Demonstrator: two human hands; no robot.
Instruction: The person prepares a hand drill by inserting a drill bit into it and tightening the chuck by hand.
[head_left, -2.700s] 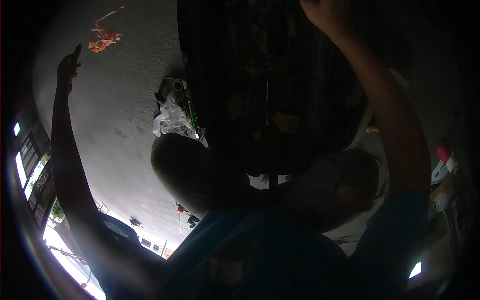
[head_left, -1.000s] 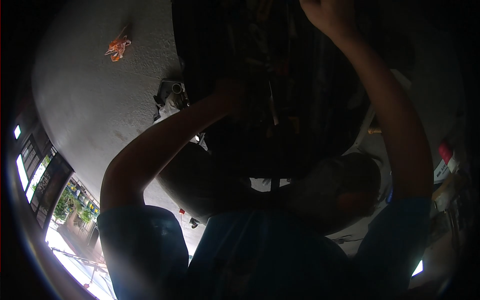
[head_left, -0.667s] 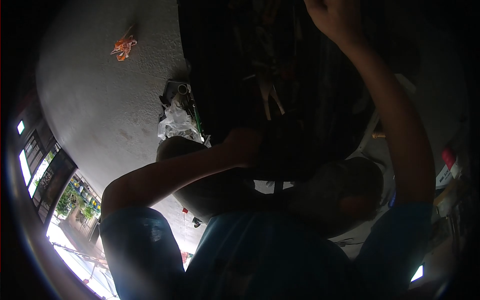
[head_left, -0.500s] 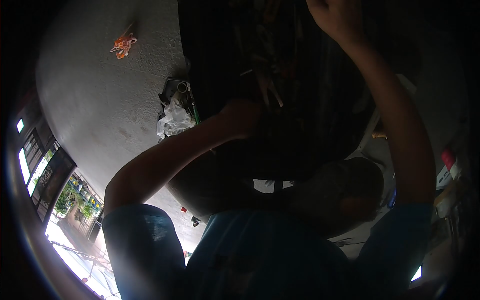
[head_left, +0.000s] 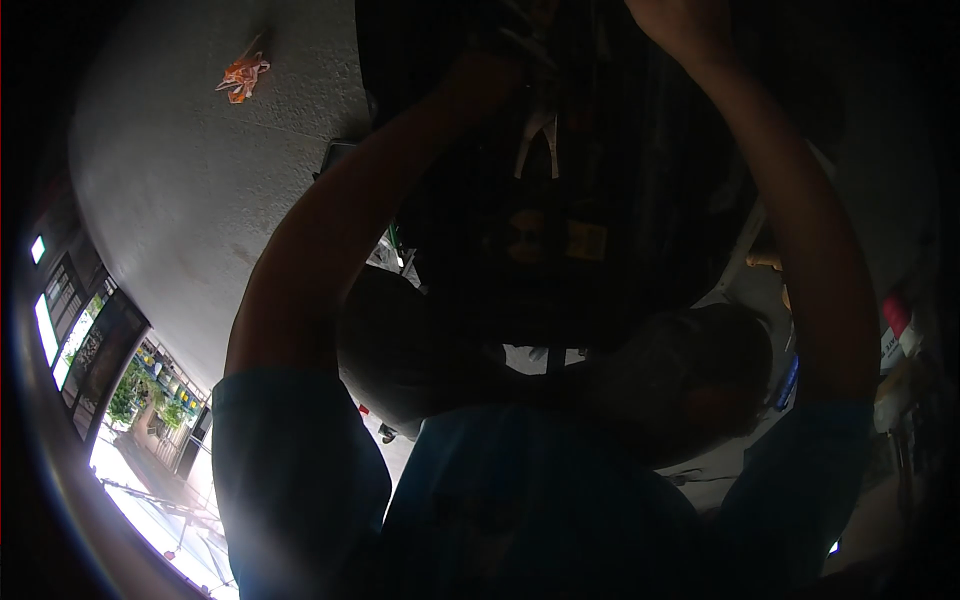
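Observation:
My left hand [head_left: 487, 82] reaches into a large, very dark open space in front of me, and shadow hides its fingers. A thin greyish strip [head_left: 530, 45] shows beside it; whether the hand grips it I cannot make out. Just below and to the right, a pale forked thing [head_left: 538, 148] that looks like a pair of tool handles points toward me. Closer in lie a dim yellowish block [head_left: 586, 240] and a rounded yellowish shape [head_left: 526, 236]. At the top edge, my right hand [head_left: 685, 28] is raised along the dark space's right side, its fingers cut off by the frame.
An orange-and-white crumpled wrapper [head_left: 243, 78] lies on the grey floor [head_left: 200, 180] at the left. A dark tray [head_left: 338, 152] is partly behind my left forearm. Blue [head_left: 788, 382] and red [head_left: 895, 312] items sit at the right. Daylight enters at the lower left.
My left hand has moved forward, deeper into the dark space, and my forearm now covers most of the tray with the clear plastic bag. The yellowish shapes have come into view. My right hand stays nearly in place.

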